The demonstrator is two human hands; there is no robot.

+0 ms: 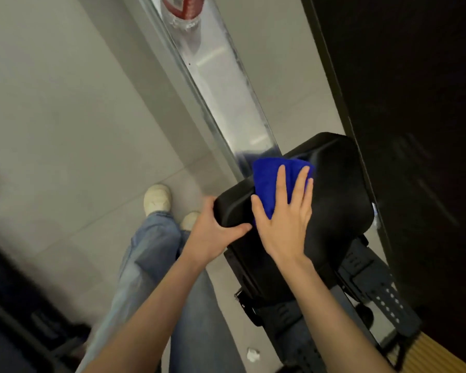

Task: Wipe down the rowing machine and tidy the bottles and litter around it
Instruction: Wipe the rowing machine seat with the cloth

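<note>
The rowing machine's black seat [334, 189] sits on its silver rail [221, 84], which runs away toward the top of the view. My left hand [213, 235] grips the seat's near left edge, thumb on top. My right hand [285, 219] lies flat with straight fingers on a folded blue cloth [269, 181], pressing it onto the seat's top. A clear plastic bottle with a red label [183, 9] lies on the rail at the far end, partly cut off by the frame. A small crumpled white scrap [253, 354] lies on the floor near the machine's footrests.
Black perforated footrest straps [382, 297] sit below the seat. A dark wall panel [414, 103] runs along the right side. My jeans and pale shoes [158, 197] stand on the grey tiled floor to the left. Dark equipment [16, 305] fills the lower left corner.
</note>
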